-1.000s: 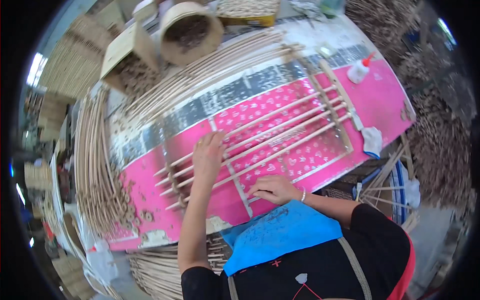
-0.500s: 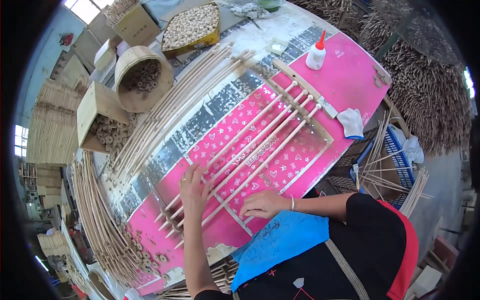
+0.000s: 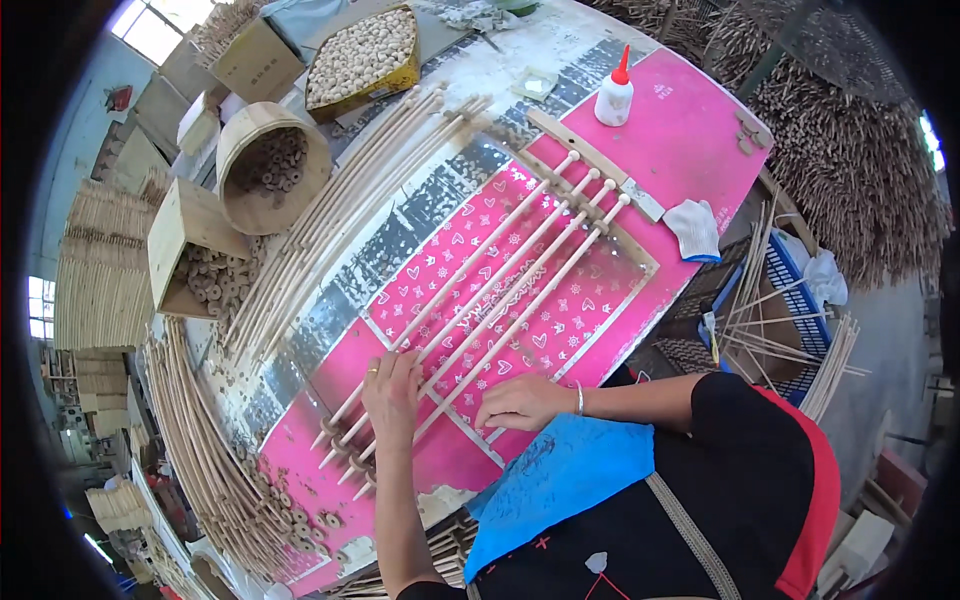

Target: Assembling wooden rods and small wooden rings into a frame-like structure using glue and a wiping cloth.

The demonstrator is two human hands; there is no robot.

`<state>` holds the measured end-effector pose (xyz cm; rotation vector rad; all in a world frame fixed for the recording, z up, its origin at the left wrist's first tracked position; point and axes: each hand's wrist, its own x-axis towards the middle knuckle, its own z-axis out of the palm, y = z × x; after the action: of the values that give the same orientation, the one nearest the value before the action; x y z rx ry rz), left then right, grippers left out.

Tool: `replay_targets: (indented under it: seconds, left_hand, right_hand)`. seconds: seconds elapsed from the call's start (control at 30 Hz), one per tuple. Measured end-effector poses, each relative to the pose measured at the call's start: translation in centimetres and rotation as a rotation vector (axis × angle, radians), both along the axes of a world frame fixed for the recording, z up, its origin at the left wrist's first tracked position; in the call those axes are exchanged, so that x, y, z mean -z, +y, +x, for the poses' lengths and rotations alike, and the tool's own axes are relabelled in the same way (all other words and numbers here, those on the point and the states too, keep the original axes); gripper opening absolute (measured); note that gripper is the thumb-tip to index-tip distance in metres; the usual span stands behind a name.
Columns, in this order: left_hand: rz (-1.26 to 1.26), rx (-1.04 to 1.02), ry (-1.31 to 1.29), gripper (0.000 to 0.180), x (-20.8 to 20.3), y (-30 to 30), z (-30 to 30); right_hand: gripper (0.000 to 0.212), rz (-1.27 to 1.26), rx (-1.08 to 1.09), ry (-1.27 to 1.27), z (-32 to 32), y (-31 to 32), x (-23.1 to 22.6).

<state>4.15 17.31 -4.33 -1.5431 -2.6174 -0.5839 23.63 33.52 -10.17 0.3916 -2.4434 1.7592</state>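
Cluttering pink table: loose sticks.

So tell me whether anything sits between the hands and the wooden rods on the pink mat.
Nothing visible does. The left hand lies flat on the wooden rods near their lower ends, and the right hand rests on the pink mat right beside them. The glue bottle and white glove lie well off.

Pale, matt wooden rods lie on glossy pink plastic sheeting; white cloth glove nearby.
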Motion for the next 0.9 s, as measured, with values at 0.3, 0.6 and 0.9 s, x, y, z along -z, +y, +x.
replay_targets:
  seconds: [0.3, 0.6, 0.9]
  left_hand:
    - [-0.017, -0.068, 0.090, 0.015, -2.0, -1.6, 0.2]
    - [-0.020, -0.163, 0.104, 0.010, -0.2, -2.6, -3.5]
    - [0.017, -0.195, 0.012, 0.012, 1.2, -2.6, -3.1]
  right_hand:
    - [0.016, 0.017, 0.014, 0.009, 0.1, 0.1, 0.0]
    - [0.018, 0.012, 0.000, -0.002, 0.0, 0.0, 0.0]
    - [0.018, 0.019, -0.008, -0.019, 0.2, 0.1, 0.1]
